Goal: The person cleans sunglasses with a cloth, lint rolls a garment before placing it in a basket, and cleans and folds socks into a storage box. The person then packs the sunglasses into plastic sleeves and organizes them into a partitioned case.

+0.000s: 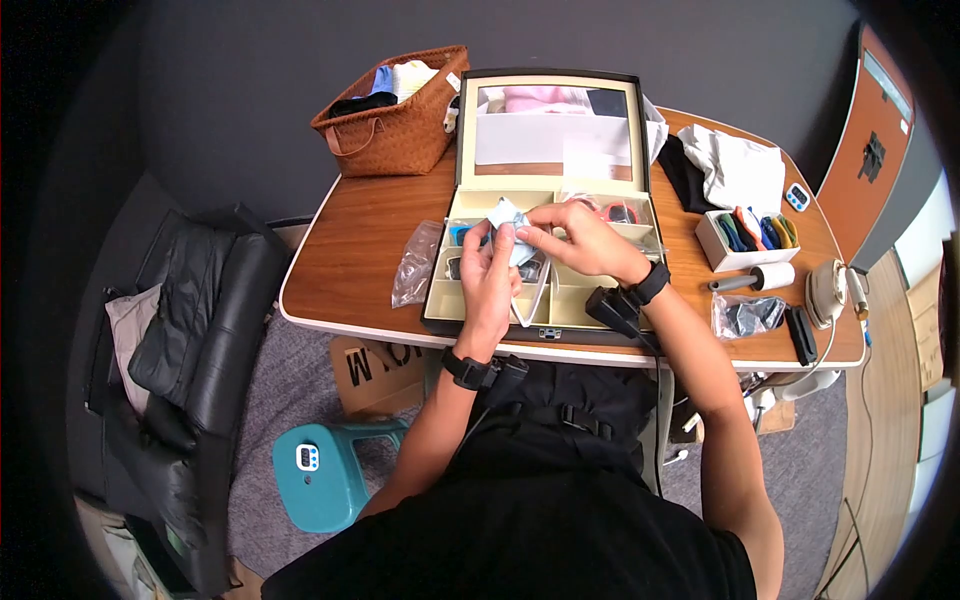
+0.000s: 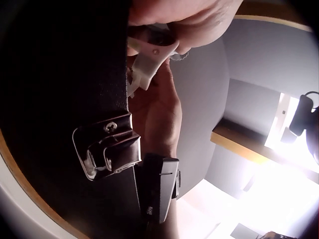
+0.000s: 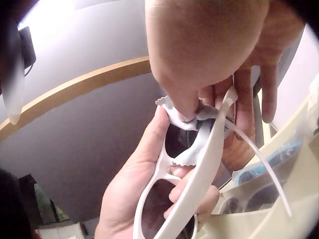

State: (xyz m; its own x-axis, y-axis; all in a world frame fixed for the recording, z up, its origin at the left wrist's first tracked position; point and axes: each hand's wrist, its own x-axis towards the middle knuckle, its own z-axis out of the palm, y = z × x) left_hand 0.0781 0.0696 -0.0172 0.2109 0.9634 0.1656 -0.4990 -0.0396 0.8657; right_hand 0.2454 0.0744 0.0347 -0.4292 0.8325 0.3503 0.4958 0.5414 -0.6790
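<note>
White-framed sunglasses [image 1: 541, 292] [image 3: 203, 164] are held above an open compartment case [image 1: 590, 306], one temple arm hanging down. My left hand [image 1: 487, 285] [image 2: 207, 22] [image 3: 124, 191] grips their frame, thumb along the rim in the right wrist view. With thumb and fingers my right hand [image 1: 588, 242] [image 2: 162, 117] [image 3: 209, 45] pinches a pale, zigzag-edged cloth [image 1: 506, 214] [image 3: 191, 155] against a dark lens. The left wrist view shows a white part of the frame [image 2: 149, 62] between the hands; the cloth is mostly hidden there.
Other eyewear [image 1: 620, 213] lies in the case, whose mirrored lid [image 1: 466, 140] stands up. Left are a clear plastic bag [image 1: 416, 265] and a wicker basket [image 1: 400, 135]. Right are a white box of rolled fabric [image 1: 730, 258], a lint roller [image 1: 772, 277], a bagged dark item [image 1: 748, 316] and a black case [image 1: 801, 335].
</note>
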